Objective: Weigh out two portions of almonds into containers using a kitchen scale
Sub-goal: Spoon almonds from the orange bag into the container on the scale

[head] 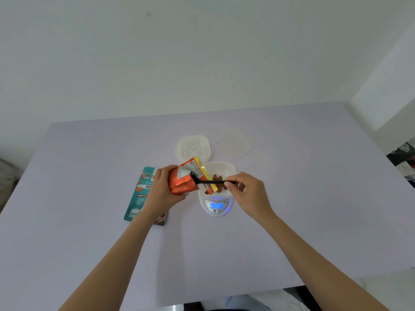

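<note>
Just outside my left grip, partly under its wrist, a teal packet with almond pictures lies flat on the lavender desk. My left grip is closed around an orange packet, fingers curled behind it and the thumb on the near side. I hold it off the desk, tilted so its open yellow-edged mouth points to the right and hangs over the near left rim of the white container between my two grips. A thin black utensil bridges the gap. Its far end sits at the mouth of the orange packet and its handle runs right, across the container, into my right grip. In the container, under the utensil, lies a small heap of brown almonds. The container stands on the white kitchen scale, whose blue display is lit on the side nearest me, just below the space between my grips. The digits look like 16, though I cannot read them surely. Beyond my left grip and the packet, a second white container stands on the desk just behind the scale, and to its right, beyond my right grip, lies a clear lid. My right grip pinches the utensil's handle between thumb and fingertips, with the other fingers curled, and hovers at the right edge of the scale.
</note>
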